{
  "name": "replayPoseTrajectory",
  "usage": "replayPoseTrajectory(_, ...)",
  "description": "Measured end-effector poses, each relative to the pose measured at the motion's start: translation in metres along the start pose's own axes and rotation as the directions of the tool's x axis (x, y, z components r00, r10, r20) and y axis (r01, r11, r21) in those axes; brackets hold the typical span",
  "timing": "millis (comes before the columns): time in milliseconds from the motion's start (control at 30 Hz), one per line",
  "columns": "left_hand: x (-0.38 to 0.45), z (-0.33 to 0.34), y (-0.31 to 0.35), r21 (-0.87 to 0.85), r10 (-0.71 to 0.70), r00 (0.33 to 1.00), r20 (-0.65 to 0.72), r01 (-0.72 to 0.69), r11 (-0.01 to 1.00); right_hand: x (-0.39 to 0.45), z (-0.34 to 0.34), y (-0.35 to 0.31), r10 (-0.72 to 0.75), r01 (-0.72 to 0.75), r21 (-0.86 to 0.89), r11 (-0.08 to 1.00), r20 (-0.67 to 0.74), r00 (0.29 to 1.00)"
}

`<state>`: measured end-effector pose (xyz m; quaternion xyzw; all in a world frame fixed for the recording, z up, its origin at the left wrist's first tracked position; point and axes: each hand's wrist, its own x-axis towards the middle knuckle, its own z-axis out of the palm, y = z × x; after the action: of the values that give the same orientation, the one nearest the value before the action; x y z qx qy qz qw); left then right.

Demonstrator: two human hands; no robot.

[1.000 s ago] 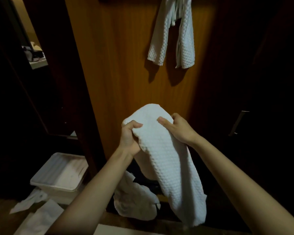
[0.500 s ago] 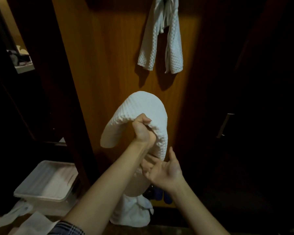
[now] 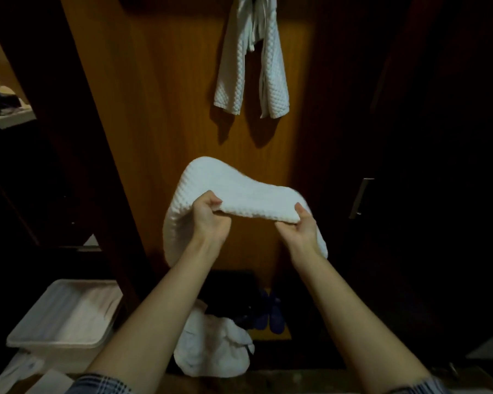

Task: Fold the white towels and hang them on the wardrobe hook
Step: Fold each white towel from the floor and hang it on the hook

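Note:
I hold a white waffle-weave towel (image 3: 239, 189) doubled over in front of the wooden wardrobe panel (image 3: 165, 109). My left hand (image 3: 209, 220) grips its near edge at the left, fingers curled into the cloth. At the right end of that edge, my right hand (image 3: 299, 226) pinches the towel with the thumb on top. The towel's folded bulk drapes away over both hands. Another white towel (image 3: 251, 66) hangs from the top of the panel; the hook itself is hidden in shadow. A third white towel (image 3: 211, 348) lies crumpled on the floor below.
A white plastic bin (image 3: 60, 319) stands on the floor at lower left. Blue shoes (image 3: 271, 314) sit at the wardrobe's base. A dark door with a metal handle (image 3: 360, 197) is on the right. White cloths (image 3: 26, 373) lie by the bin.
My right hand, which hung open below the towel, has come up and taken the towel's right end. The towel is now stretched sideways between both hands.

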<state>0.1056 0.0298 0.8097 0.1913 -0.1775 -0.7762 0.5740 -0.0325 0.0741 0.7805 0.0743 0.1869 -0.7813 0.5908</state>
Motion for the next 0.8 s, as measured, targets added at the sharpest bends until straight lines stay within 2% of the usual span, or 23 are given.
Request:
replayPoseTrajectory(200, 0.023, -0.011, 0.014, -0.065, 0.012, 0.992, -0.125, -0.021, 0.998, 0.007, 0.031, -0.027, -0.010, 0.015, -0.051, 0.999, 0.098, 0.995)
replayPoseTrajectory(333, 0.037, 0.002, 0.028, -0.015, 0.045, 0.999, -0.018, -0.045, 0.999, 0.001, 0.063, -0.036, -0.085, 0.096, -0.081, 0.992, 0.134, 0.987)
replayPoseTrajectory(400, 0.045, 0.016, 0.038, 0.091, 0.082, 0.997, -0.009, -0.080, 0.993, -0.003, 0.083, -0.042, -0.153, 0.175, -0.125, 0.977, 0.164, 0.975)
replayPoseTrajectory(500, 0.056, 0.046, 0.055, 0.353, 0.162, 0.983, -0.090, -0.121, 0.928, -0.011, 0.122, -0.056, -0.206, 0.243, -0.189, 0.951, 0.196, 0.959)
replayPoseTrajectory(567, 0.064, 0.066, 0.065, 0.506, 0.193, 0.980, -0.045, -0.144, 0.850, -0.017, 0.152, -0.066, -0.223, 0.271, -0.266, 0.925, 0.198, 0.955)
replayPoseTrajectory(633, 0.074, 0.088, 0.076, 0.583, 0.217, 0.976, 0.034, -0.196, 0.789, -0.020, 0.181, -0.075, -0.251, 0.309, -0.310, 0.899, 0.211, 0.945)
replayPoseTrajectory(700, 0.084, 0.114, 0.089, 0.606, 0.252, 0.963, 0.094, -0.256, 0.753, -0.022, 0.210, -0.083, -0.286, 0.349, -0.305, 0.886, 0.235, 0.929)
replayPoseTrajectory(800, 0.100, 0.158, 0.111, 0.530, 0.308, 0.932, 0.189, -0.361, 0.767, -0.021, 0.254, -0.096, -0.339, 0.415, -0.272, 0.868, 0.285, 0.897)
